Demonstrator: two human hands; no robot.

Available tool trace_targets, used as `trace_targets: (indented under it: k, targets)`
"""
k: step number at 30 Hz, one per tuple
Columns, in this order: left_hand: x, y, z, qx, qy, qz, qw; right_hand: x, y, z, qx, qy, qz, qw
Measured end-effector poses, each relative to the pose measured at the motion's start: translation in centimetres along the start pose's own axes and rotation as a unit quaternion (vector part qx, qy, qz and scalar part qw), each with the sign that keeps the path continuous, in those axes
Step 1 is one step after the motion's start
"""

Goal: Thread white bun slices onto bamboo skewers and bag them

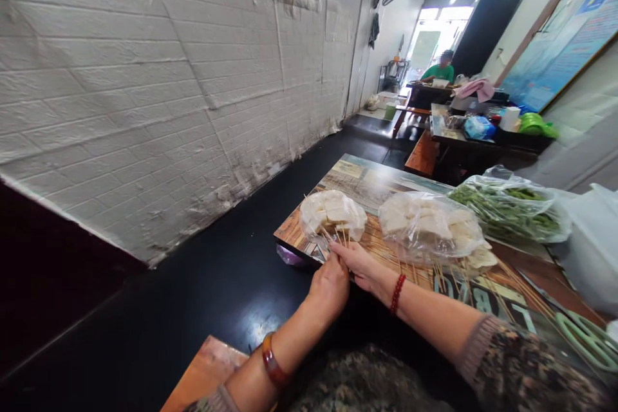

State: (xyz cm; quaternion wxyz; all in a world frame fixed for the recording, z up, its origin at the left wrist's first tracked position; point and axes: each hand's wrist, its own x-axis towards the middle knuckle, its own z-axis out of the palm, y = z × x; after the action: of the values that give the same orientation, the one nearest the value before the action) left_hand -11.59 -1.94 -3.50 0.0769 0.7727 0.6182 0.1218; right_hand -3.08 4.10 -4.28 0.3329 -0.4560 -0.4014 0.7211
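Observation:
At the near edge of the table, my hands meet below a clear plastic bag (333,211) of pale, flat food pieces on thin wooden skewers (344,235). My left hand (331,286) is closed in a fist around the lower ends of the skewers, its fingertips turned from view. Pressed against it, my right hand (358,262) closes its thumb and fingers on the same bundle, where the bag gathers. A larger clear bag (427,225) of similar skewered pieces lies to the right, its sticks pointing toward me.
Farther right are a bag of green vegetables (512,206), a white plastic container (591,238) and green-handled scissors (586,335). A wooden bench (207,370) is at lower left, beside the brick-patterned wall (193,77). Behind, a person in green (440,71) sits at another table.

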Motion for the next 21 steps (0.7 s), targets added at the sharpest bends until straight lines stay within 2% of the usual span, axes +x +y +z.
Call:
trace_targets:
  k: [4,6,9,11,14,17,19,21]
  targets:
    - [-1.2,-0.1,0.8,-0.034,0.03,0.068,0.997,1.0,0.1,-1.1,-0.031,0.003,0.005,1.0]
    - [-2.3,-0.9,0.8,-0.107,0.054,0.101,0.988,1.0,-0.2,-1.7,-0.043,-0.001,0.005,0.999]
    - [-3.9,-3.0,0.2,-0.244,0.07,0.149,0.956,0.6,-1.2,-2.4,-0.049,-0.01,0.004,0.999]
    - [-4.8,-4.6,-0.4,-0.302,0.086,0.104,0.944,0.2,-1.8,-2.7,-0.042,-0.012,-0.001,0.999]
    - [-5.7,-6.9,-1.1,-0.353,0.098,-0.019,0.93,-1.0,-2.5,-3.0,-0.021,-0.018,-0.017,0.999]
    - [-5.8,-8.4,-1.7,-0.353,0.103,-0.109,0.923,-3.1,-2.8,-3.7,0.002,-0.031,-0.043,0.999]
    - [-5.3,-8.8,-2.1,-0.336,0.102,-0.132,0.927,-5.1,-3.2,-4.5,0.016,-0.034,-0.068,0.997]
    - [-4.1,-8.3,-2.6,-0.322,0.1,-0.117,0.934,-7.5,-4.0,-5.7,0.028,-0.029,-0.101,0.994]
